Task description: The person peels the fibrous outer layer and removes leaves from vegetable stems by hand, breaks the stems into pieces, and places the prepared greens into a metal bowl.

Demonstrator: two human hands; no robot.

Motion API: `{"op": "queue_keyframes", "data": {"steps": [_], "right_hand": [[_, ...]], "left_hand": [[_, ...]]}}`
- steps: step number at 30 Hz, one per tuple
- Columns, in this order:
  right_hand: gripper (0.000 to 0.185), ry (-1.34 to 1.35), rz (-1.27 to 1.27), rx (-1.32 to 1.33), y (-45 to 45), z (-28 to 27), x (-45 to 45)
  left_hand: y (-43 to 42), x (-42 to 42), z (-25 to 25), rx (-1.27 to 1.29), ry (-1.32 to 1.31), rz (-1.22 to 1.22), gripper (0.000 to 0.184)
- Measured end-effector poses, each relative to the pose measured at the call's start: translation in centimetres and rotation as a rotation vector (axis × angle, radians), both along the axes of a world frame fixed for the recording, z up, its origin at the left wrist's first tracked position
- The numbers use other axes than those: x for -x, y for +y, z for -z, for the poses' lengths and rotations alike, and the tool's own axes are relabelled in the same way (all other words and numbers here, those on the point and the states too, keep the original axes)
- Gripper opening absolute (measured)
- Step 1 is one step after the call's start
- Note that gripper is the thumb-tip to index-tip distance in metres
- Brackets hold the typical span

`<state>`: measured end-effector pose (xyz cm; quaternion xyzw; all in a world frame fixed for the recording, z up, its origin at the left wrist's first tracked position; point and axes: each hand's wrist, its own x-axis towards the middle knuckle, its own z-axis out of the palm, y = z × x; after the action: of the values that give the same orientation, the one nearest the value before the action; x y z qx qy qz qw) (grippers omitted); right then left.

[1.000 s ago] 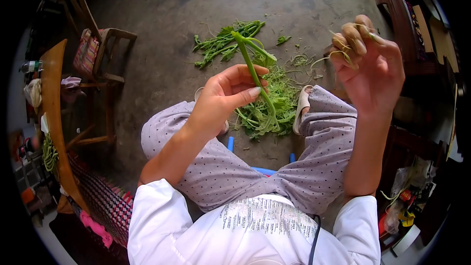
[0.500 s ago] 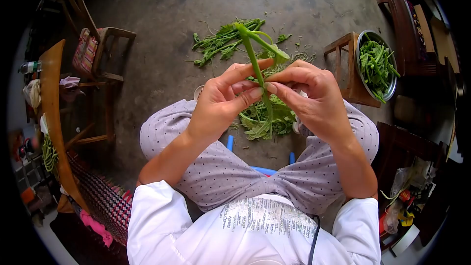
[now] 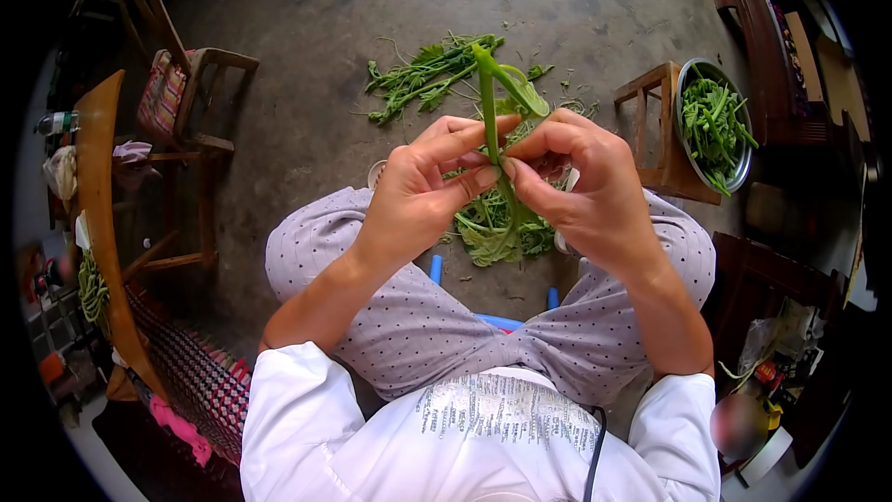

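Observation:
Between thumb and fingers, my left hand (image 3: 423,186) holds a green stem (image 3: 487,98) upright, with a folded leaf at its upper end. My right hand (image 3: 590,186) pinches at the same stem from the other side, its thumb and index finger closed close to my left thumb. Below the hands, a heap of leafy trimmings (image 3: 492,237) lies on the floor between my feet. Farther off is a bunch of green stems (image 3: 423,74). What exactly the right fingertips grip is too small to tell.
A metal bowl (image 3: 743,167) of green pieces rests on a wooden stool (image 3: 664,121) at the right. At the left stand a wooden chair (image 3: 163,98) and a wooden table edge (image 3: 98,177). Blue stool legs (image 3: 436,268) show between my knees.
My right hand has come from the upper right, where it held thin fibres, to the stem in my left hand. The stem now stands more upright, and the bowl is uncovered.

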<state>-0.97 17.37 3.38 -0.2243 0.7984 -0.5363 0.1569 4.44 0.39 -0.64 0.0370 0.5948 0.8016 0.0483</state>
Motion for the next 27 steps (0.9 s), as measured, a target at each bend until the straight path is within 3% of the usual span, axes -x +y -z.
{"op": "queue_keyframes", "data": {"steps": [14, 16, 17, 18, 20, 21, 23, 27], "right_hand": [[0.016, 0.375, 0.142, -0.176, -0.7, 0.5, -0.1], [0.018, 0.222, 0.163, -0.11, -0.1, -0.2, 0.7], [0.014, -0.064, 0.158, 0.016, 0.3, -0.1, 0.9], [0.014, -0.061, 0.157, 0.017, 0.6, -0.1, 1.3], [0.013, -0.505, 0.09, 0.445, 1.3, -0.1, 2.5], [0.013, -0.504, 0.091, 0.444, 1.5, -0.1, 2.8], [0.015, -0.621, 0.066, 0.783, 1.7, -0.2, 3.5], [0.018, -0.69, -0.021, 0.875, 2.2, -0.2, 4.0]], "left_hand": [[0.3, 0.1, -0.3, -0.048, -0.072, 0.008, 0.04], [0.2, 0.1, -0.1, -0.078, -0.093, 0.008, 0.038], [0.2, 0.1, -0.2, -0.077, -0.089, 0.007, 0.038], [0.2, 0.0, -0.3, -0.132, -0.155, 0.013, 0.036], [0.1, 0.0, 0.0, -0.188, -0.221, 0.019, 0.035], [-0.1, 0.0, 0.4, -0.191, -0.241, 0.049, 0.033], [-0.1, 0.0, 0.6, -0.195, -0.258, 0.081, 0.031], [0.3, 0.0, 0.3, -0.187, -0.346, 0.082, 0.023]]}}
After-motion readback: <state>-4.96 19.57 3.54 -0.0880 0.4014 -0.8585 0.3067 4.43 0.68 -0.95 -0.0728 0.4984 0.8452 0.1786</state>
